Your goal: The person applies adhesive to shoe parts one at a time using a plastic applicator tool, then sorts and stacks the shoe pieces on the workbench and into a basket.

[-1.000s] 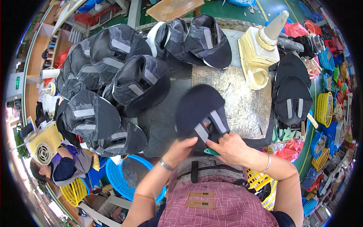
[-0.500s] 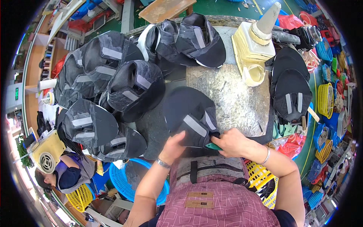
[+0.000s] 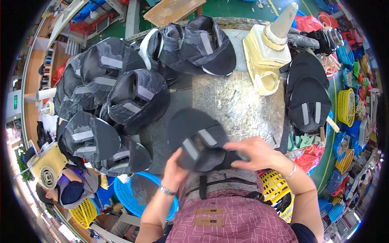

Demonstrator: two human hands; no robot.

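Observation:
A black shoe upper (image 3: 200,135) with two grey strips is lifted at the near edge of the table, slightly blurred. My left hand (image 3: 175,170) grips its left near edge, thumb on top. At the upper's right side is my right hand (image 3: 259,154), its fingers curled round a small green-handled tool (image 3: 243,156) that is mostly hidden and smeared. The right index fingertip lies close to the upper's edge; whether it touches, I cannot tell. Beyond them lies a worn, glue-stained board (image 3: 239,109).
Several similar uppers (image 3: 137,95) crowd the table's left and back. Two more (image 3: 310,99) overlap at the right. A cream glue bottle (image 3: 267,54) with a grey cone stands at the back right. Below are a blue basket (image 3: 121,190) and a yellow basket (image 3: 273,186). Another person (image 3: 75,186) sits at left.
The upper has come nearer to me and turned, its strips now slanting the other way. My right hand has shifted slightly right, its fingers more spread around the green-handled tool.

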